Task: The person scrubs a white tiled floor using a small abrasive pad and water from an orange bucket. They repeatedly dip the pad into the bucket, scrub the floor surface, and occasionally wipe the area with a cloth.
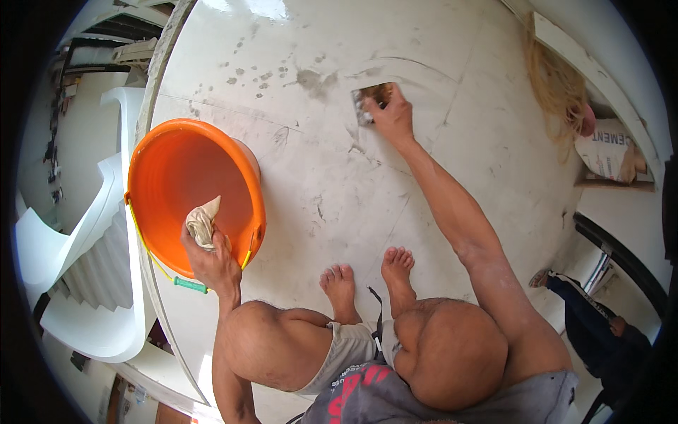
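My left hand (pixel 212 259) grips a bunched, wet-looking cream cloth (pixel 202 225) over the near side of an orange plastic bucket (pixel 175 130). The bucket stands on the pale floor and holds cloudy liquid; its yellow wire handle with a green grip (pixel 190 285) hangs down at the near side. Farther off to the right, my right hand (pixel 393 114) holds a flat, roughly square metal-looking plate (pixel 365 108) against the floor (pixel 339 169). The plate is smeared with brown and grey. Dark smudges and wet spots mark the floor around it.
A floor edge (pixel 153 90) runs down the left side, with a curved white staircase (pixel 135 318) beyond it. At the right are a cement bag (pixel 606 151) in a wall recess and hanging tan fibres (pixel 551 90). Another person (pixel 582 318) is at the lower right.
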`<act>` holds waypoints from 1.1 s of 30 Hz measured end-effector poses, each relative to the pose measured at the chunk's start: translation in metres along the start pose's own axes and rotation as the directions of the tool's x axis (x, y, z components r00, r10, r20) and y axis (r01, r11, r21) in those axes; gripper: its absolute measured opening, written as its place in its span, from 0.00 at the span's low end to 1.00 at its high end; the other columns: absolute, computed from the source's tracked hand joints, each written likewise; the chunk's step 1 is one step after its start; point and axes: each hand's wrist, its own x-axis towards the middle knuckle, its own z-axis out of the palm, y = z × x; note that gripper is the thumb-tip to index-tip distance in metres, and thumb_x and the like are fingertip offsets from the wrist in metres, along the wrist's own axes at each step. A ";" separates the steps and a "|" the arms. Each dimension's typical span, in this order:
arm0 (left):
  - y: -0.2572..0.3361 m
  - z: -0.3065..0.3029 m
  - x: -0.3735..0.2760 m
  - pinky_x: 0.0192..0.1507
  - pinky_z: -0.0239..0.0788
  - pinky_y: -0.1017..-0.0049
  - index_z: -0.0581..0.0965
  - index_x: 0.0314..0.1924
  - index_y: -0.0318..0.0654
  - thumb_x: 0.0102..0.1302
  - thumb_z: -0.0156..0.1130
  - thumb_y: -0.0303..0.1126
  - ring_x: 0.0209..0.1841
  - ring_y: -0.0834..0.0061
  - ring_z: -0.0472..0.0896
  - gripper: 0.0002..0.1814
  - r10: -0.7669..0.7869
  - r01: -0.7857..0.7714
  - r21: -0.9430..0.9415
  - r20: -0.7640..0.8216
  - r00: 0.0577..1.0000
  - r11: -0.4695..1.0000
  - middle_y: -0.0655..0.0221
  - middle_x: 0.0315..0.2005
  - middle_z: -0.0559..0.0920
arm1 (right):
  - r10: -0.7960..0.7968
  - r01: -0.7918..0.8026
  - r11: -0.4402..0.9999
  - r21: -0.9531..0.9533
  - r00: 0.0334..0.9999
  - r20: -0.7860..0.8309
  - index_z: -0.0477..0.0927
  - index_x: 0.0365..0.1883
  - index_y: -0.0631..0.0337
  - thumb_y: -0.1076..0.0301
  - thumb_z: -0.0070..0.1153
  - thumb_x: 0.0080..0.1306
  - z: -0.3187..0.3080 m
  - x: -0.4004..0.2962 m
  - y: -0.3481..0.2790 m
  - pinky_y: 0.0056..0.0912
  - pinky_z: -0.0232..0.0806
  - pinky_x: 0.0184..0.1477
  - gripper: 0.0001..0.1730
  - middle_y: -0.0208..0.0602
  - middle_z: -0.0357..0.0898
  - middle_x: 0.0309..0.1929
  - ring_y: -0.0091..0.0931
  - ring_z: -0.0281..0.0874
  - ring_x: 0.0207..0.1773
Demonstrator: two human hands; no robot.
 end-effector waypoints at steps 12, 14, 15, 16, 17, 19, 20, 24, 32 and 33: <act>-0.015 0.002 0.003 0.46 0.72 0.66 0.69 0.63 0.39 0.65 0.61 0.31 0.43 0.64 0.82 0.26 0.027 -0.027 0.078 -0.002 1.000 0.997 0.60 0.45 0.82 | 0.106 -0.106 0.994 0.010 0.992 -0.061 0.76 0.46 0.65 0.57 0.63 0.57 0.005 0.001 -0.020 0.48 0.72 0.46 0.25 0.57 0.83 0.38 0.50 0.82 0.43; -0.012 0.002 0.003 0.46 0.72 0.66 0.69 0.62 0.39 0.65 0.61 0.31 0.42 0.64 0.82 0.25 0.027 -0.025 0.112 -0.015 1.000 0.993 0.60 0.44 0.82 | 0.064 -0.063 0.998 -0.016 0.995 0.072 0.78 0.46 0.64 0.56 0.63 0.56 0.008 0.001 -0.011 0.46 0.72 0.46 0.24 0.55 0.83 0.39 0.48 0.82 0.44; -0.010 0.002 0.003 0.46 0.72 0.66 0.69 0.62 0.39 0.65 0.61 0.31 0.42 0.64 0.82 0.25 0.026 -0.024 0.127 -0.017 1.000 0.992 0.60 0.44 0.82 | 0.072 -0.071 0.997 -0.021 0.995 0.074 0.79 0.46 0.64 0.57 0.63 0.56 0.005 0.000 -0.012 0.45 0.72 0.46 0.24 0.54 0.83 0.39 0.47 0.82 0.44; -0.007 0.002 0.002 0.46 0.72 0.66 0.69 0.62 0.39 0.65 0.61 0.31 0.42 0.63 0.82 0.25 0.006 -0.005 0.110 -0.006 1.000 0.994 0.60 0.44 0.83 | 0.080 -0.078 0.997 -0.027 0.994 0.075 0.80 0.45 0.63 0.57 0.63 0.56 0.001 -0.001 -0.012 0.43 0.73 0.46 0.23 0.53 0.84 0.40 0.46 0.83 0.44; -0.004 0.002 0.001 0.46 0.72 0.66 0.69 0.62 0.39 0.65 0.61 0.31 0.42 0.63 0.82 0.25 -0.015 0.014 0.093 0.005 1.000 0.996 0.60 0.44 0.83 | 0.088 -0.086 0.996 -0.034 0.993 0.076 0.81 0.45 0.63 0.58 0.63 0.56 -0.004 -0.002 -0.013 0.42 0.73 0.46 0.22 0.53 0.84 0.40 0.45 0.83 0.44; -0.001 0.003 0.001 0.46 0.72 0.66 0.69 0.62 0.40 0.65 0.61 0.31 0.42 0.63 0.82 0.25 -0.026 0.024 0.078 0.014 1.000 0.997 0.60 0.44 0.83 | 0.165 -0.161 0.986 0.041 0.972 -0.169 0.82 0.42 0.67 0.60 0.66 0.57 -0.030 -0.005 0.003 0.37 0.73 0.42 0.20 0.49 0.85 0.38 0.35 0.84 0.36; -0.003 0.003 0.001 0.46 0.72 0.66 0.69 0.62 0.40 0.65 0.61 0.31 0.42 0.63 0.82 0.25 -0.022 0.021 0.083 0.014 1.000 0.996 0.60 0.44 0.83 | 0.256 -0.218 0.955 0.203 0.949 -0.184 0.81 0.42 0.68 0.63 0.67 0.59 -0.043 -0.017 0.014 0.35 0.76 0.37 0.19 0.46 0.85 0.38 0.31 0.84 0.34; -0.004 0.001 -0.001 0.47 0.71 0.69 0.70 0.62 0.39 0.66 0.58 0.33 0.41 0.68 0.81 0.24 0.025 -0.021 0.118 -0.031 0.999 0.993 0.64 0.41 0.82 | 0.574 -0.492 0.809 0.323 0.781 -0.247 0.81 0.44 0.68 0.66 0.66 0.61 -0.041 -0.077 0.000 0.32 0.80 0.28 0.17 0.42 0.85 0.39 0.28 0.85 0.37; -0.007 0.003 0.006 0.47 0.71 0.70 0.71 0.61 0.40 0.66 0.61 0.34 0.42 0.69 0.81 0.24 0.079 -0.077 0.115 -0.009 0.997 0.990 0.63 0.42 0.82 | 0.214 -0.196 0.975 0.106 0.957 -0.198 0.82 0.41 0.64 0.66 0.64 0.59 0.085 -0.014 -0.056 0.36 0.72 0.43 0.14 0.45 0.85 0.34 0.36 0.83 0.37; -0.009 0.004 0.005 0.46 0.71 0.70 0.71 0.61 0.40 0.66 0.61 0.34 0.41 0.69 0.81 0.24 0.095 -0.092 0.127 -0.016 0.995 0.988 0.63 0.42 0.82 | 0.185 -0.146 0.968 0.206 0.964 -0.188 0.82 0.44 0.63 0.66 0.64 0.59 0.081 -0.005 -0.066 0.36 0.72 0.43 0.16 0.45 0.85 0.33 0.37 0.83 0.36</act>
